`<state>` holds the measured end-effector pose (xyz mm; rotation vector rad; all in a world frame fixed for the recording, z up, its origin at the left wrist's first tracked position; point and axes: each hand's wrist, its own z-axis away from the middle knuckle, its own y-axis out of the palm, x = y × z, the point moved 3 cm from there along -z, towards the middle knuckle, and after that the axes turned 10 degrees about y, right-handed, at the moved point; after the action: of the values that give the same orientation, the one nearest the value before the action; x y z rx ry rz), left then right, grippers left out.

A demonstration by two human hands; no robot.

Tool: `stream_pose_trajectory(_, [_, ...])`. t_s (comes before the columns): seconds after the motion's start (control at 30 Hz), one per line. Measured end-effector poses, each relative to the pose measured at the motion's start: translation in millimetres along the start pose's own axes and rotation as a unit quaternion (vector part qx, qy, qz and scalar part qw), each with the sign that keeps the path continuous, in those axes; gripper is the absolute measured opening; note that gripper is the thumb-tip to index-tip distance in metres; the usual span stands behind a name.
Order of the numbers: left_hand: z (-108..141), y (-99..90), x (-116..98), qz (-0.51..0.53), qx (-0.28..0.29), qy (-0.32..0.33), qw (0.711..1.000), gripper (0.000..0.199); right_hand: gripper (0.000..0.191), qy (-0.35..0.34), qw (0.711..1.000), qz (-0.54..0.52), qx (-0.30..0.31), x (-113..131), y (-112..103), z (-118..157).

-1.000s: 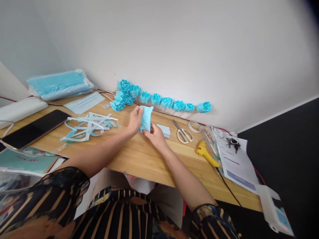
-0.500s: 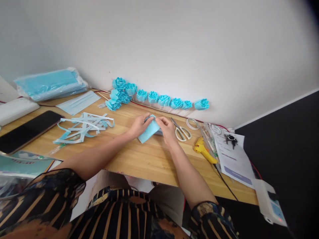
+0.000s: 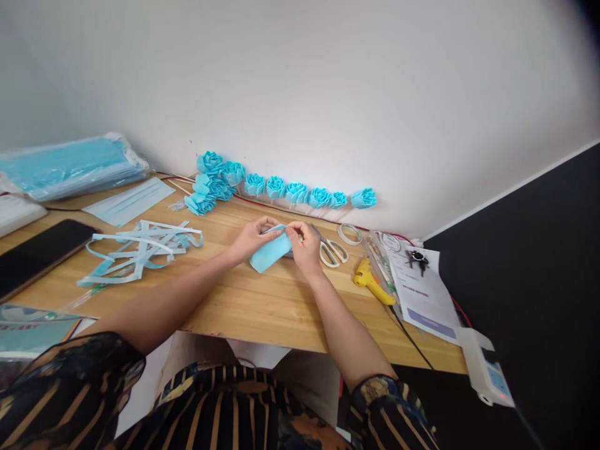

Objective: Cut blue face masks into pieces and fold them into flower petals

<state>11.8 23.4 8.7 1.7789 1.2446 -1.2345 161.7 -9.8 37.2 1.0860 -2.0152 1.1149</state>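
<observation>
A light blue piece of fabric [image 3: 270,252] is pinched between my two hands over the middle of the table. My left hand [image 3: 255,239] grips its upper left edge with thumb and fingers. At its upper right corner, my right hand [image 3: 304,244] has fingers and thumb pressed together on it. The piece hangs down towards me. Just right of my right hand lie scissors with white handles [image 3: 334,253]. Something grey, partly hidden, lies behind the fabric. Several blue fabric flowers [image 3: 297,193] on sticks line the wall.
Cut strips [image 3: 145,247], a flat mask sheet [image 3: 129,201], a black phone [image 3: 47,256] and a bag of masks [image 3: 75,165] lie left. Right are a tape roll [image 3: 349,234], yellow glue gun [image 3: 372,281], papers [image 3: 422,287], keys [image 3: 417,259] and a white device [image 3: 485,365].
The view has shifted, so the table's things appear further left. The fabric has tilted and its upper edge looks more bunched between my fingers. Both hands still hold it.
</observation>
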Motion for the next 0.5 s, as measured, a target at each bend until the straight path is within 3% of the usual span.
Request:
stream_pose_trajectory(0.13, [1.4,-0.1,-0.2,-0.032,0.013,-0.006,0.999,0.042,0.017,-0.009,1.0,0.001,-0.005,-2.8,0.2,-0.2])
stream_pose_trajectory(0.3, [1.0,0.2,-0.2,-0.067,0.024,0.013,0.997,0.042,0.024,0.054,0.996,-0.051,0.042,-9.5,3.0,-2.6])
stream_pose_trajectory(0.5, [0.0,3.8,-0.5,-0.083,0.032,0.034,0.995,0.039,0.024,0.025,0.998,-0.001,0.058,-4.7,1.5,-3.7])
